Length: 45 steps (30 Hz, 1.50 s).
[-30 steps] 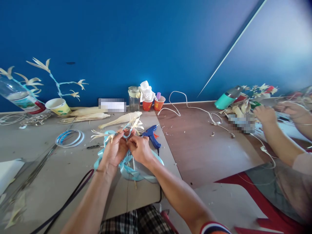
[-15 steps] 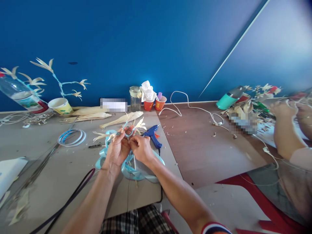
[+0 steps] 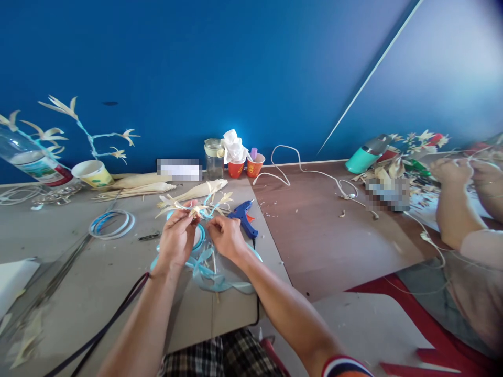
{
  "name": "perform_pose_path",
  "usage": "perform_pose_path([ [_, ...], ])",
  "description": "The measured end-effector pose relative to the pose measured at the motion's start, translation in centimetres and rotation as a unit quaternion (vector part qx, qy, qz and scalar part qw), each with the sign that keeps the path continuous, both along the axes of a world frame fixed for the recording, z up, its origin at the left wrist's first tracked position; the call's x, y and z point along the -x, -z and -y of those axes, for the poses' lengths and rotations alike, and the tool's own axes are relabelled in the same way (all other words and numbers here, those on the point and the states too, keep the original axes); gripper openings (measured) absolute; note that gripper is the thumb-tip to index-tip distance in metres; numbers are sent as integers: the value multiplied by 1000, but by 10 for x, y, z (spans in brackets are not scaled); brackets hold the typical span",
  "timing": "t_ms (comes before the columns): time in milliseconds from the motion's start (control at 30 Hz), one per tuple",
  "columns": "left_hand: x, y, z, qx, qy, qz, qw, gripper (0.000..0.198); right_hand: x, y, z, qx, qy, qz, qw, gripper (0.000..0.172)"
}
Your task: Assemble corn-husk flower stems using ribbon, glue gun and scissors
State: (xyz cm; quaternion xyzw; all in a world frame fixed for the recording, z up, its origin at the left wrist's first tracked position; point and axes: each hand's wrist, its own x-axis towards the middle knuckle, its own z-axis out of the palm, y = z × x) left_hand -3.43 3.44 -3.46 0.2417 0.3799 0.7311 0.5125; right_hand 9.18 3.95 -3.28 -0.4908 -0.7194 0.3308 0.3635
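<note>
Delicately splayed flower spray (image 3: pixel 196 210): cream petals (image 3: pixel 225 199), turquoise-wrapped stems (image 3: pixel 212 211); left hand (image 3: pixel 178 235) pinching it; right hand (image 3: pixel 227 238) curled, grip's hold unclear.

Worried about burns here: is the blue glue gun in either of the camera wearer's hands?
No, the glue gun lies on the table just beyond the right hand.

We hold a spray of cream, narrow-petalled flowers (image 3: pixel 197 210) on pale-blue wrapped stems, its blooms splayed to both sides, above the worktop (image 3: pixel 106 277). Below, our glossy light-blue ribbon (image 3: pixel 214 283) lies in loose loops toward the near edge.
</note>
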Motion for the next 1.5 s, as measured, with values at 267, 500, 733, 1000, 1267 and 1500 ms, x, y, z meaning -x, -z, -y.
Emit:
perform_pose_path([
  [267, 27, -4, 2, -39, 129, -50, 990, 15, 2, -1, 1, 53, -51, -32, 997, 16],
  [500, 25, -6, 3, -40, 136, -39, 989, 14, 1, 10, -4, 55, -66, -70, 994, 17],
  [733, 21, -8, 1, -25, 130, -14, 991, 16, -1, 4, -3, 83, -106, -101, 986, 17],
  [1000, 16, -4, 1, -29, 18, -221, 975, 10, 0, 1, -3, 110, -121, -109, 981, 14],
  [1267, 10, -5, 4, -82, 34, -161, 983, 12, -3, -4, -4, 106, -126, -128, 978, 14],
  [1500, 8, -10, 5, -32, -12, -131, 991, 19, -1, 2, -3, 93, -138, -127, 978, 14],
])
